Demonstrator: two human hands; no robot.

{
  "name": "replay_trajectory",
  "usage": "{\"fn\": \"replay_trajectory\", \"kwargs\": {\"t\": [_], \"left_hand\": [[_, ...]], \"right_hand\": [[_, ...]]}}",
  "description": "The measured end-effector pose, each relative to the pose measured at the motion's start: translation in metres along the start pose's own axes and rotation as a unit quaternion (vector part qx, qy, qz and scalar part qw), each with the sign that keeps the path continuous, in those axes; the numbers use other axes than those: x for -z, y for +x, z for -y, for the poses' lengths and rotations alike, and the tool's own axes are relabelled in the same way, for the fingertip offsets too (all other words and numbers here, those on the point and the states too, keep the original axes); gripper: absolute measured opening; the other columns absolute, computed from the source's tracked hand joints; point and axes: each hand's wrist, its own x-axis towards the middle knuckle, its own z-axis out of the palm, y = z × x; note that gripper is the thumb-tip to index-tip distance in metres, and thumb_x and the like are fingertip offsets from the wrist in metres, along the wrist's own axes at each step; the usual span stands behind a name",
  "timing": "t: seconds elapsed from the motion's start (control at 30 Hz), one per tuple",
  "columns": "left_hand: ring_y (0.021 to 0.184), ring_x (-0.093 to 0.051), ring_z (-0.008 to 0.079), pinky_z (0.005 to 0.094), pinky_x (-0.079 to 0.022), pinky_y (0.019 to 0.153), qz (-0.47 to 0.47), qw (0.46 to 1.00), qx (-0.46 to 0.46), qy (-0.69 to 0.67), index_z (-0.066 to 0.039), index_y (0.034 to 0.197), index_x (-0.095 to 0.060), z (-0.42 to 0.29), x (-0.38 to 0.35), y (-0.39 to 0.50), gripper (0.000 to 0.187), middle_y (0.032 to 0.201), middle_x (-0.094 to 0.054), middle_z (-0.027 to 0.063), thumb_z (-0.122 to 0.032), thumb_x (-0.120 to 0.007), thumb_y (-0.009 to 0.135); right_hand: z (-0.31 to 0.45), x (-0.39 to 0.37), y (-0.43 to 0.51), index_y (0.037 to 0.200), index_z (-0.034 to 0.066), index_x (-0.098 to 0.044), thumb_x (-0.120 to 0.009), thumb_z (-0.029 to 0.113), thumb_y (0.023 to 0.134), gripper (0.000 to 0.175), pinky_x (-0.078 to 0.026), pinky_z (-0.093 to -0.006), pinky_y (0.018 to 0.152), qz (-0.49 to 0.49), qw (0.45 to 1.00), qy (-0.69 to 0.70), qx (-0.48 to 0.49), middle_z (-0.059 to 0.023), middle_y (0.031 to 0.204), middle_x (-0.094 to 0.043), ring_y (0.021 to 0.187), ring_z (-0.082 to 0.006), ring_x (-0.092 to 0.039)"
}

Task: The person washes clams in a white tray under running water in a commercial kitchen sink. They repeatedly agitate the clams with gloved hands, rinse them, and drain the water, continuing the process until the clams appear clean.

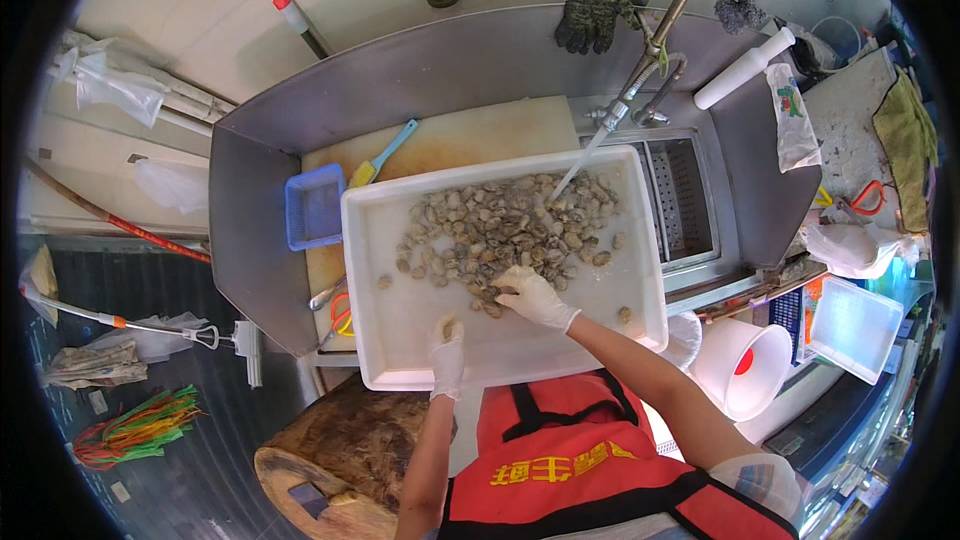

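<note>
A large white plastic tray (405, 371) lies across a metal sink unit, holding a broad pile of small brownish shellfish (487, 217) in shallow water. Water runs from a faucet hose (581, 163) onto the pile's upper right part. My right hand (536, 300), in a pale thin glove, has its bent fingers on shellfish at the pile's near edge; whether it grips one is unclear. My left hand (448, 356), gloved alike, is over the tray's near part, left of my right hand, its fingers curled around a small brownish thing, seemingly a shellfish. A few shellfish lie apart from the pile.
Left of the tray are a blue plastic basket (314, 208), a blue-handled brush (394, 145) and orange-handled scissors (342, 314) on a cutting board (465, 127). A perforated sink insert (679, 195) lies right. Below stand a wooden block (352, 442) and a white bucket (772, 382).
</note>
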Motion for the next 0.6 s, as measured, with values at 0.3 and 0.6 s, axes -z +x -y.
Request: {"fn": "replay_trajectory", "kwargs": {"t": [0.3, 0.6], "left_hand": [[0.096, -0.058, 0.0118, 0.0256, -0.047, 0.087, 0.116, 0.985, -0.109, -0.071, -0.005, 0.118, -0.064, -0.078, -0.025, -0.020, 0.032, 0.104, -0.062, 0.0040, -0.002, -0.064, 0.087], [0.091, -0.060, 0.0135, 0.0264, -0.048, 0.082, 0.147, 0.978, -0.148, -0.002, -0.003, 0.097, -0.071, -0.079, -0.039, -0.016, 0.015, 0.096, -0.066, 0.0052, -0.001, -0.067, 0.082]], "right_hand": [[-0.010, -0.012, -0.049, 0.120, 0.0018, -0.062, -0.066, 0.018, 0.086, 0.038, -0.048, -0.0325, 0.087, 0.050, 0.932, 0.333, -0.134, -0.0133, 0.112, -0.066, 0.099, -0.0213, -0.062], [-0.002, 0.001, -0.065, 0.115, 0.0066, -0.064, -0.068, 0.021, 0.084, 0.035, -0.050, -0.0324, 0.081, 0.020, 0.930, 0.330, -0.159, -0.0111, 0.100, -0.068, 0.090, -0.0192, -0.063]]}}
